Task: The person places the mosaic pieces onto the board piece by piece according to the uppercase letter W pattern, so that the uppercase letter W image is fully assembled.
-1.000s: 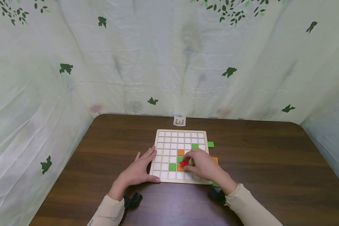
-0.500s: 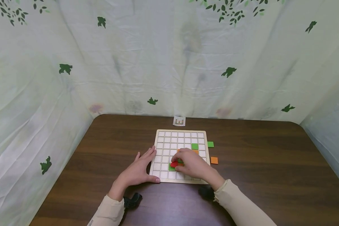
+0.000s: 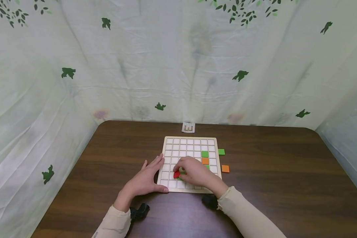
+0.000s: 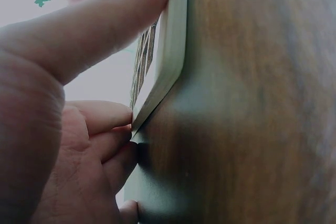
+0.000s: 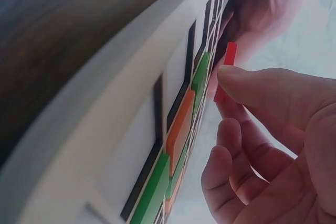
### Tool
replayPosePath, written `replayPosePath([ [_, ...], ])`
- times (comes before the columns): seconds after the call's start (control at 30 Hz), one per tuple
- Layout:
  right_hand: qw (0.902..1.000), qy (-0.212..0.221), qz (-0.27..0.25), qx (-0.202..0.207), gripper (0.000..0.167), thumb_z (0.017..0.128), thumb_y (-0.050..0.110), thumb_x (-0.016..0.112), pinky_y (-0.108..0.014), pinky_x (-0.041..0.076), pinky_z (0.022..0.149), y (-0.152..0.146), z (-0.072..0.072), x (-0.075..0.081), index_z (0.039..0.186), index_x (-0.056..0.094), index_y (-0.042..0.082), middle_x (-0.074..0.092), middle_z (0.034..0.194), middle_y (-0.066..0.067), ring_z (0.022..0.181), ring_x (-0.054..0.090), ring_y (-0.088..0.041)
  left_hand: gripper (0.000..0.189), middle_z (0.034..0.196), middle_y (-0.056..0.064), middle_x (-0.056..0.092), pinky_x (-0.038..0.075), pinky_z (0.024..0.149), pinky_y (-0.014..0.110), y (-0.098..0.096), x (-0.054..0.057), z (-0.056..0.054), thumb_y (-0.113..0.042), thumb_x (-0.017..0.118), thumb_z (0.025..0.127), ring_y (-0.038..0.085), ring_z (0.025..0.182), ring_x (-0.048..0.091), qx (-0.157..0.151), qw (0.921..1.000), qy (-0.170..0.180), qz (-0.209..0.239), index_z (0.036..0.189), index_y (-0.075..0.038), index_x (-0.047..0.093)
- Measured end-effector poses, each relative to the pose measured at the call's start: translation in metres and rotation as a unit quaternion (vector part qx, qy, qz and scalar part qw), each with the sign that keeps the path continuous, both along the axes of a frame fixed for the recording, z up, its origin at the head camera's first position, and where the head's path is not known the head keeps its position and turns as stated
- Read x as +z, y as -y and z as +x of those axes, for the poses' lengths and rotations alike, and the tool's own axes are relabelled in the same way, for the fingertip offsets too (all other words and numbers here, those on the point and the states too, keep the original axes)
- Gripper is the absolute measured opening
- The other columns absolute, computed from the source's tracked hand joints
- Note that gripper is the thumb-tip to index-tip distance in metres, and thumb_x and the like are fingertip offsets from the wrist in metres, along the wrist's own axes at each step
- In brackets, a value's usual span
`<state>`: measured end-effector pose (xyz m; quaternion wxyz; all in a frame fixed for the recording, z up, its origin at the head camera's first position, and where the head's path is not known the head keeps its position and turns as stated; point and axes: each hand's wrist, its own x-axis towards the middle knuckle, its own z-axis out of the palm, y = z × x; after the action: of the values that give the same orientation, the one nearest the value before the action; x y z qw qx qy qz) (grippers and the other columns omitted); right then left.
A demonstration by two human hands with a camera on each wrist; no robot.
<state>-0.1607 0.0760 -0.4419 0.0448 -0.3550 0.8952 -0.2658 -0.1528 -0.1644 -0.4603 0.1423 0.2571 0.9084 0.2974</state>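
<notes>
In the head view a pale-framed grid board (image 3: pixel 190 137) lies on the table, its cells white apart from several green and orange tiles. My right hand (image 3: pixel 194 172) pinches a red square tile (image 3: pixel 176 174) above the board's lower left part. The right wrist view shows the red tile on edge between thumb and fingers, apart from the board, near a seated green tile (image 5: pixel 200 80) and an orange tile (image 5: pixel 181 132). Fingers extended, my left hand (image 3: pixel 145 180) touches the board's left edge, with its thumb at the front left corner. My right hand hides some cells.
On the brown table (image 3: pixel 122 145), a loose green tile (image 3: pixel 221 151) and an orange tile (image 3: pixel 225 168) lie just right of the board. A small printed grid card (image 3: pixel 188 127) lies beyond its far edge. A patterned cloth (image 3: pixel 178 66) hangs behind the table.
My right hand has moved left across the board with the red tile, uncovering the orange and green tiles in the right-hand column. My left hand keeps its place.
</notes>
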Motion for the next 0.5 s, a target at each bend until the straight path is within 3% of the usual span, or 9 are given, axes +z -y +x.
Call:
replayPosePath([
  [0.5,0.9993,0.036,0.002,-0.004,0.017,0.088,0.002,0.073,-0.030,0.051,0.089,0.013,-0.004,-0.001,0.102,0.077,0.011,0.073,0.098,0.004,0.095,0.064,-0.014,0.113,0.167,0.015,0.014,0.000,0.118,0.063,-0.001,-0.001,-0.001,-0.046,0.087,0.076,0.032,0.153,0.014,0.001,1.0000,-0.001,0.002,0.157,0.003,0.025],
])
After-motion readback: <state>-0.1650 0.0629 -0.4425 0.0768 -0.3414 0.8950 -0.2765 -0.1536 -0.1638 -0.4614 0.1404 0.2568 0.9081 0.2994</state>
